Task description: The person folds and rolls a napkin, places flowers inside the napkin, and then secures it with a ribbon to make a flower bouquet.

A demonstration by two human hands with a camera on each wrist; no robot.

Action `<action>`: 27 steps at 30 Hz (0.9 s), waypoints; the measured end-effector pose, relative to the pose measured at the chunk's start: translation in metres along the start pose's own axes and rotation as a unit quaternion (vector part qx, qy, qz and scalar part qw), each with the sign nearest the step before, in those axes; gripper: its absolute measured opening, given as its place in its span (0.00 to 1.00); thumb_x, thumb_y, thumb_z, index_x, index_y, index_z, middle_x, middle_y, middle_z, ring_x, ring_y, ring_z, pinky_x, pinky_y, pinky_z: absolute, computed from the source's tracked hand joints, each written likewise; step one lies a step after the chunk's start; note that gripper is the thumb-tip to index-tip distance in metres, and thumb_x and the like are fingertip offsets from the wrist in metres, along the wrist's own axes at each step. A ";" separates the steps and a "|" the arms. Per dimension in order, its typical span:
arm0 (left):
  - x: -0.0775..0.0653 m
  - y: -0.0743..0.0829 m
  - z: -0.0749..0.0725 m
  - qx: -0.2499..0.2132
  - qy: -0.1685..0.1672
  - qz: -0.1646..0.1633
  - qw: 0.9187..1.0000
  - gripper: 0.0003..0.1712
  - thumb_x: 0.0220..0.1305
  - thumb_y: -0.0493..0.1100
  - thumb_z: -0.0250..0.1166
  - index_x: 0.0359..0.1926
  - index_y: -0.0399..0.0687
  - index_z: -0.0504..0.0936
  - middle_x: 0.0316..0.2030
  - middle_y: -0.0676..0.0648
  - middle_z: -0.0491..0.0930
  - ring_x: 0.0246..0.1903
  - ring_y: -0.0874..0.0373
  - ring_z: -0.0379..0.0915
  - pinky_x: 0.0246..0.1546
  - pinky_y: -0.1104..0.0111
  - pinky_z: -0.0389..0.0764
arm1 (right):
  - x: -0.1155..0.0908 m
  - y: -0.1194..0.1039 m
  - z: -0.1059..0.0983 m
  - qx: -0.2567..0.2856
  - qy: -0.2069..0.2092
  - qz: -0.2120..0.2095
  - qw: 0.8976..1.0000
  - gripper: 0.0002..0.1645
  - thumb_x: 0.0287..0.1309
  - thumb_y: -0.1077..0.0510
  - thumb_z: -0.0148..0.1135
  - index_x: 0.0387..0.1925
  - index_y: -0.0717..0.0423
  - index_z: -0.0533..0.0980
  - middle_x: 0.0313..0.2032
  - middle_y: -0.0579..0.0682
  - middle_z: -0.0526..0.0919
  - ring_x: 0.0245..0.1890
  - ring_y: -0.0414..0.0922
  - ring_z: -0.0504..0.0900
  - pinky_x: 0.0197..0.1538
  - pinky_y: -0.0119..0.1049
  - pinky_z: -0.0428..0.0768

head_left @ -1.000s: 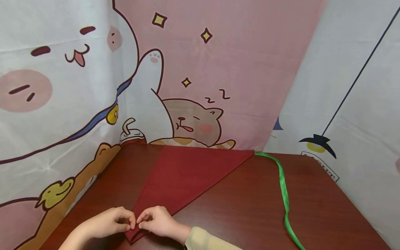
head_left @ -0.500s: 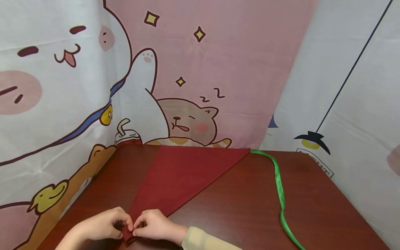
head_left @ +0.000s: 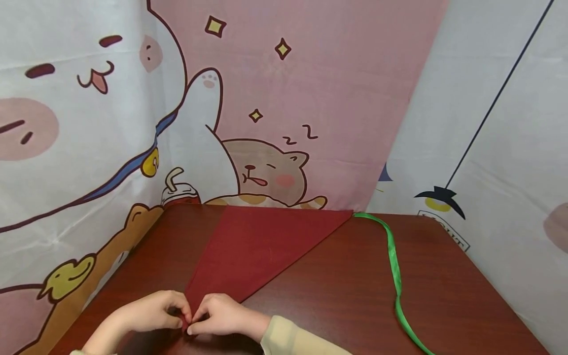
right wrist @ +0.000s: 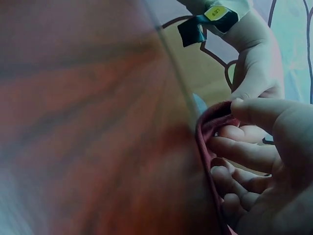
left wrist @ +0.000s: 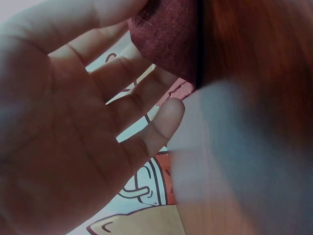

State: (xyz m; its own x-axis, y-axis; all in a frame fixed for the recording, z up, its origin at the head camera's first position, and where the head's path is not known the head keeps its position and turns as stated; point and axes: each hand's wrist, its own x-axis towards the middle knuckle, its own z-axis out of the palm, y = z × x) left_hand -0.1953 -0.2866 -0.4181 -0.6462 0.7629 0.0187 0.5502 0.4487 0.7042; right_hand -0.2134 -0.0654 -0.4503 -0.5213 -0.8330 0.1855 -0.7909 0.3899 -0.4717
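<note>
A dark red cloth (head_left: 266, 246) lies as a triangular shape on the table, its broad end by the far edge and narrowing toward me. At its near tip my left hand (head_left: 153, 311) pinches the cloth between thumb and fingers. Right beside it, my right hand (head_left: 224, 315) pinches the same tip, the two sets of fingertips nearly meeting. In the right wrist view the cloth edge (right wrist: 203, 142) curls over under the thumb, with fingers behind it. A folded piece of cloth (left wrist: 168, 34) shows at the left hand's fingers in the left wrist view.
A green ribbon (head_left: 393, 266) runs from the cloth's far right corner down the right side of the brown table (head_left: 346, 296). Cartoon-printed fabric (head_left: 333, 98) hangs behind the table and along both sides.
The cloth's near tip, which stuck out below my hands as a point, is curled over and tucked between my fingertips. My hands stay close together; the head view has turned slightly right.
</note>
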 end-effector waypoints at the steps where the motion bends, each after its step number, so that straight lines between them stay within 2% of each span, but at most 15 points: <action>1: 0.003 0.000 -0.001 -0.002 -0.005 -0.004 1.000 0.08 0.57 0.34 0.66 0.34 0.53 0.83 0.33 0.60 0.78 0.36 0.69 0.70 0.33 0.69 0.72 | 0.000 0.001 -0.001 0.005 0.000 0.009 1.000 0.10 0.55 0.47 0.68 0.34 0.46 0.87 0.27 0.29 0.78 0.28 0.20 0.67 0.33 0.14 0.64; 4: 0.010 0.002 -0.005 -0.003 -0.017 -0.014 1.000 0.08 0.55 0.34 0.65 0.32 0.52 0.84 0.31 0.58 0.78 0.33 0.70 0.69 0.32 0.70 0.72 | -0.001 0.002 -0.003 0.053 0.009 0.047 0.997 0.10 0.54 0.46 0.68 0.33 0.47 0.85 0.25 0.28 0.77 0.26 0.21 0.68 0.30 0.15 0.67; 6: 0.014 0.003 -0.006 -0.003 -0.026 -0.021 0.999 0.08 0.54 0.33 0.65 0.31 0.52 0.83 0.30 0.58 0.77 0.32 0.71 0.69 0.31 0.71 0.71 | -0.001 0.003 -0.003 0.102 0.026 0.073 0.992 0.10 0.54 0.47 0.69 0.31 0.48 0.82 0.23 0.28 0.76 0.24 0.22 0.69 0.28 0.17 0.69; 8: 0.017 0.005 -0.008 -0.009 -0.034 -0.027 0.999 0.08 0.53 0.33 0.65 0.29 0.52 0.83 0.29 0.59 0.76 0.30 0.72 0.67 0.29 0.72 0.71 | -0.002 0.004 -0.002 0.147 0.046 0.088 0.984 0.10 0.53 0.48 0.70 0.30 0.48 0.80 0.20 0.28 0.75 0.22 0.23 0.70 0.26 0.19 0.70; 10: 0.019 0.007 -0.009 -0.011 -0.039 -0.032 0.999 0.07 0.52 0.33 0.65 0.28 0.51 0.83 0.28 0.61 0.74 0.29 0.72 0.67 0.28 0.73 0.70 | -0.002 0.005 -0.001 0.169 0.065 0.090 0.979 0.10 0.53 0.50 0.70 0.29 0.49 0.78 0.19 0.28 0.74 0.21 0.23 0.70 0.26 0.19 0.70; 14: 0.025 0.009 -0.009 -0.016 -0.045 -0.055 0.997 0.05 0.52 0.34 0.65 0.27 0.50 0.82 0.26 0.64 0.72 0.27 0.72 0.65 0.26 0.74 0.68 | -0.002 0.005 -0.001 0.157 0.083 0.075 0.981 0.08 0.50 0.54 0.71 0.29 0.49 0.78 0.19 0.29 0.75 0.22 0.21 0.70 0.27 0.18 0.70; 18: 0.029 0.010 -0.009 -0.017 -0.050 -0.073 0.996 0.05 0.53 0.35 0.65 0.26 0.50 0.83 0.24 0.63 0.71 0.25 0.72 0.64 0.24 0.74 0.66 | -0.003 0.004 -0.001 0.135 0.080 0.062 0.986 0.06 0.50 0.58 0.71 0.30 0.48 0.80 0.21 0.31 0.79 0.23 0.19 0.70 0.27 0.17 0.70; 24: 0.032 0.008 -0.006 -0.016 -0.054 -0.053 0.997 0.06 0.54 0.34 0.65 0.29 0.51 0.83 0.25 0.62 0.73 0.26 0.72 0.65 0.26 0.74 0.68 | -0.007 0.005 -0.002 0.099 0.060 0.052 0.992 0.03 0.51 0.59 0.70 0.30 0.48 0.83 0.23 0.32 0.82 0.19 0.18 0.68 0.28 0.16 0.70; 27: 0.032 0.008 -0.005 -0.021 -0.051 -0.055 0.997 0.06 0.55 0.34 0.65 0.32 0.51 0.80 0.25 0.61 0.72 0.26 0.71 0.65 0.26 0.74 0.67 | -0.008 0.006 -0.001 0.094 0.054 0.059 0.992 0.03 0.51 0.59 0.70 0.30 0.48 0.84 0.22 0.32 0.82 0.16 0.18 0.67 0.28 0.16 0.69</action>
State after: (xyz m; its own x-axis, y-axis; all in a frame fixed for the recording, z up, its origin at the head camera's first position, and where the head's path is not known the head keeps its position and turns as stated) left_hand -0.2143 -0.2608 -0.4088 -0.6433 0.7544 -0.1304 0.4557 0.5142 0.7266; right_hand -0.2142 -0.0556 -0.4540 -0.6457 -0.7352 0.2060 -0.6541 0.3935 -0.6460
